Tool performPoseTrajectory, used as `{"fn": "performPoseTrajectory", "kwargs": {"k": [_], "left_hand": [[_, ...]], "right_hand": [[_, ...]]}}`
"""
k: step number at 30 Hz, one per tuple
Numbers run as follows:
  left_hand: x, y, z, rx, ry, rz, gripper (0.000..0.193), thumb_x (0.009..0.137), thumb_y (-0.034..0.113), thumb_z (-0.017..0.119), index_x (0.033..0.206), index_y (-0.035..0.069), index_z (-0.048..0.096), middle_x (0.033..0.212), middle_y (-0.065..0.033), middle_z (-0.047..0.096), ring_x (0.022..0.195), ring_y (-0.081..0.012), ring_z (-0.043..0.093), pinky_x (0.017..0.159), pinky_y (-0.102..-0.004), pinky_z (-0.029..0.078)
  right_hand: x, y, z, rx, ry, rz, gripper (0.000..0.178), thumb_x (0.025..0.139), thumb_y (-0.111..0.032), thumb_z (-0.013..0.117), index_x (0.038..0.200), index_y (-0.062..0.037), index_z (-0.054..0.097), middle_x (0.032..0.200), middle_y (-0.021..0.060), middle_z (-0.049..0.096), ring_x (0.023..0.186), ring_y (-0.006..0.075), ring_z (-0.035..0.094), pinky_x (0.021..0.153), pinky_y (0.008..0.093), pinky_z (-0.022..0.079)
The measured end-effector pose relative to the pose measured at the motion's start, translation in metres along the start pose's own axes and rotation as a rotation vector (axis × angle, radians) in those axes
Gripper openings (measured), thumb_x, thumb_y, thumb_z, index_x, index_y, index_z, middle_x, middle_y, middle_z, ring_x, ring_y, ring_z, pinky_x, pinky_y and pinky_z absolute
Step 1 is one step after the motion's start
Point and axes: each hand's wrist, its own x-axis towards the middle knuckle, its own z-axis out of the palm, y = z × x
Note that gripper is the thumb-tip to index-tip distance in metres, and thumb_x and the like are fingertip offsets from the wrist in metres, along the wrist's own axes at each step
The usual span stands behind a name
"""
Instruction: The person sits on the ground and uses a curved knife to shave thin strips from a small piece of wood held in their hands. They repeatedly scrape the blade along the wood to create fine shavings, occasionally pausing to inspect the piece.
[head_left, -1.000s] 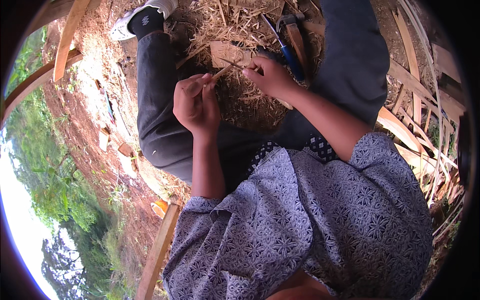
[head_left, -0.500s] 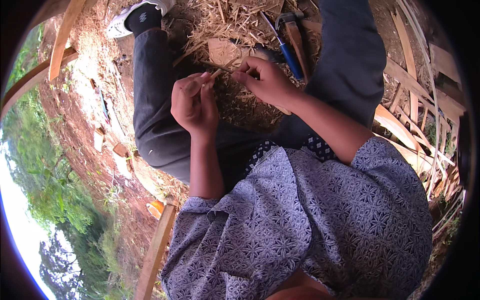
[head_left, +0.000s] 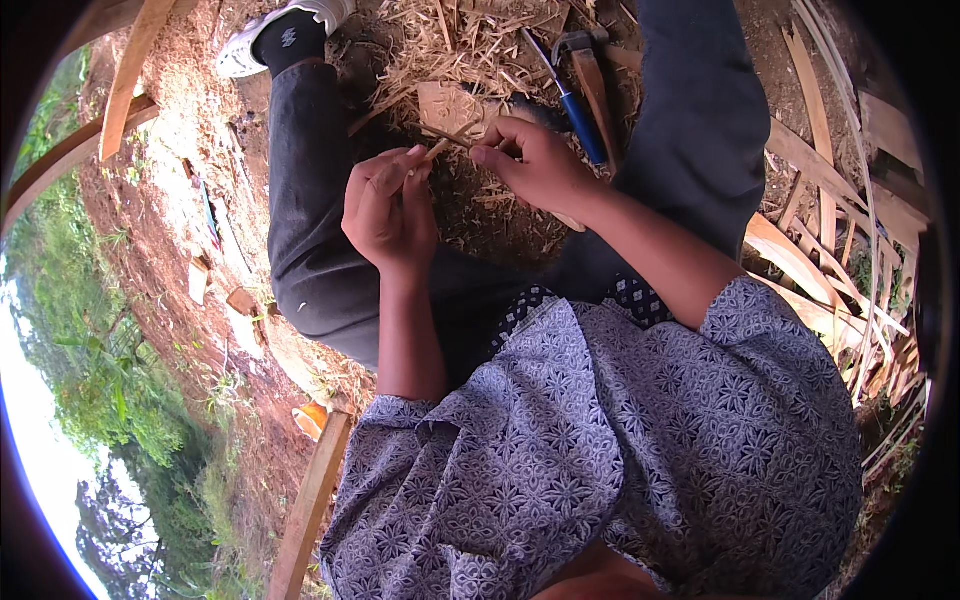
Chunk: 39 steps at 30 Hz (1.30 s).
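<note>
My left hand (head_left: pixel 388 208) is closed, pinching a short pale wooden stick (head_left: pixel 438 150) between thumb and fingers. My right hand (head_left: pixel 530 160), just to its right, is wrapped round a narrow knife. The knife's thin dark blade (head_left: pixel 443 135) points left and crosses the stick close to the left fingertips. What looks like the end of its pale wooden handle (head_left: pixel 569 221) shows under my right wrist; the rest is hidden by the hand. Both hands are held up between my bent legs, above the shavings on the ground.
Beyond my hands lie a wooden block (head_left: pixel 445 103) and a heap of wood shavings (head_left: pixel 440 50). A blue-handled tool (head_left: pixel 582 125) and a hammer (head_left: pixel 592 85) lie by my right leg. Wooden strips (head_left: pixel 800 255) pile up at right; a plank (head_left: pixel 310 510) stands at lower left.
The knife blade has slid slightly to the right across the stick. My left hand has barely moved, and both hands keep their grips.
</note>
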Motion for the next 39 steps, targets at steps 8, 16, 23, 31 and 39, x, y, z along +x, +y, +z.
{"fn": "performPoseTrajectory", "kwargs": {"k": [8,16,23,31,39], "left_hand": [[0.001,0.003,0.003,0.034,-0.057,0.021,0.020,0.088,-0.016,0.064,0.102,-0.002,0.069,0.097,-0.0148,0.069,0.087,-0.0214,0.070,0.077,-0.0312,0.060],[-0.001,0.008,-0.002,0.029,-0.083,-0.006,0.020,0.090,-0.015,0.063,0.105,-0.004,0.070,0.099,-0.0150,0.069,0.088,-0.0202,0.071,0.078,-0.0301,0.060],[0.000,0.009,0.000,0.066,-0.079,0.056,0.020,0.089,-0.015,0.065,0.104,-0.003,0.071,0.098,-0.0148,0.070,0.087,-0.0210,0.071,0.077,-0.0303,0.059],[0.001,0.009,0.001,0.052,-0.063,0.013,0.024,0.086,-0.015,0.068,0.104,0.000,0.072,0.094,-0.0127,0.070,0.086,-0.0217,0.071,0.076,-0.0310,0.059],[-0.003,0.009,0.003,0.043,-0.045,0.014,0.022,0.085,-0.015,0.069,0.102,0.000,0.072,0.093,-0.0129,0.071,0.086,-0.0213,0.071,0.075,-0.0304,0.059]], "right_hand": [[0.008,0.017,-0.001,0.019,0.014,0.068,0.024,0.102,-0.030,0.065,0.101,-0.0065,0.060,0.062,-0.0006,0.055,0.045,0.0076,0.055,0.039,0.0256,0.041],[-0.007,-0.009,-0.002,0.122,-0.049,0.058,0.025,0.102,-0.029,0.065,0.100,-0.0047,0.059,0.062,-0.0017,0.054,0.042,0.0062,0.050,0.038,0.0252,0.037],[-0.006,0.000,-0.009,0.103,-0.087,0.142,0.025,0.103,-0.030,0.065,0.100,-0.0055,0.059,0.062,-0.0023,0.054,0.044,0.0061,0.051,0.039,0.0248,0.038],[-0.003,0.004,-0.004,-0.016,0.002,-0.026,0.025,0.102,-0.029,0.065,0.099,-0.0047,0.060,0.064,-0.0009,0.056,0.044,0.0064,0.052,0.039,0.0258,0.039],[-0.005,0.018,-0.003,-0.043,0.017,0.057,0.025,0.101,-0.031,0.065,0.098,-0.0058,0.061,0.071,0.0005,0.061,0.046,0.0084,0.055,0.041,0.0266,0.042]]}}
